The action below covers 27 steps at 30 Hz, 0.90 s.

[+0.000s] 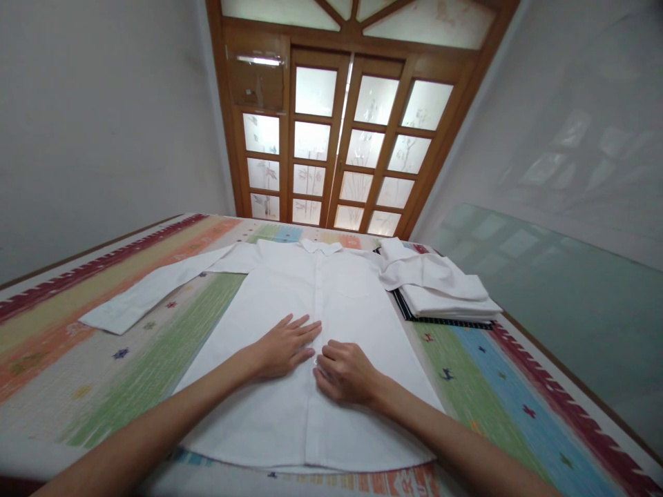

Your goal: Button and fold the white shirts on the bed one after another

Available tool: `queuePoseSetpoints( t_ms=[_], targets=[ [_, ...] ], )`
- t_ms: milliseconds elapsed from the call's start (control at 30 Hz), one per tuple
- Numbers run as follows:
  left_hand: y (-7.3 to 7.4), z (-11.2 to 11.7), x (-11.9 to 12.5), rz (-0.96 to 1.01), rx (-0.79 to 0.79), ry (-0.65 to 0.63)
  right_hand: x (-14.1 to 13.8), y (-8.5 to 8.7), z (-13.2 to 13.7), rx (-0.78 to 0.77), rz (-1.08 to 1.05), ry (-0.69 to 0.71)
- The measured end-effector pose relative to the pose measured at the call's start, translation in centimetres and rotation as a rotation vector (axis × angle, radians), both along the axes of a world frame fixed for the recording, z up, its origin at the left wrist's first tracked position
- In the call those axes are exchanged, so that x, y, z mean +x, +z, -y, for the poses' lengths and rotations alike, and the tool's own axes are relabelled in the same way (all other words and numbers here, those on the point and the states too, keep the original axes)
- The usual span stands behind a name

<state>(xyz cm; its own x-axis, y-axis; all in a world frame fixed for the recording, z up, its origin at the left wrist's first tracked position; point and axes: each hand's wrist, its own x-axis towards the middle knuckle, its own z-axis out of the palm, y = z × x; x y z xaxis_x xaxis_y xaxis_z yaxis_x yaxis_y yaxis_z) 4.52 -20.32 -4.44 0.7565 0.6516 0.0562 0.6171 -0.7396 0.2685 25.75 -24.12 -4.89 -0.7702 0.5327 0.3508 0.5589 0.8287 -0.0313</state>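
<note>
A white long-sleeved shirt lies spread out front side up, its collar at the far end and its hem toward me. One sleeve stretches out to the left; the other reaches over a folded pile on the right. My left hand rests flat on the shirt front just left of the button placket, fingers spread. Right beside it, my right hand has its fingers curled and pinched at the placket edge, gripping the shirt fabric there.
A stack of folded white cloth with a black patterned piece beneath sits at the right. A colourful striped cover lies under everything. A glass panel leans along the right wall. Wooden doors with frosted panes stand behind.
</note>
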Motion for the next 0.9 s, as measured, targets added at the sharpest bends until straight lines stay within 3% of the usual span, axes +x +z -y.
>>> queuePoseSetpoints(
  t_ms=[133, 267, 400, 500, 667, 900],
  targets=[
    [0.2, -1.1, -0.7, -0.048, 0.009, 0.014, -0.3, -0.1, 0.7, -0.069, -0.076, 0.032],
    [-0.6, -4.0, -1.7, -0.049, 0.014, 0.085, -0.3, 0.1, 1.6, -0.214, 0.044, 0.051],
    [-1.1, -8.0, -4.0, -0.068, 0.011, 0.342, 0.1, 1.0, 2.6, -0.304, 0.108, 0.138],
    [-0.5, -10.6, -6.7, -0.120, 0.000, 0.568, 0.4, 1.9, 3.4, -0.328, 0.111, 0.215],
    [0.6, -13.0, -11.7, -0.160, -0.014, 0.878, 0.5, 2.0, 3.9, -0.234, 0.110, 0.325],
    [1.7, -13.2, -17.4, -0.124, 0.050, 1.265, 0.6, -0.7, 2.7, 0.042, 0.118, 0.376]
  ],
)
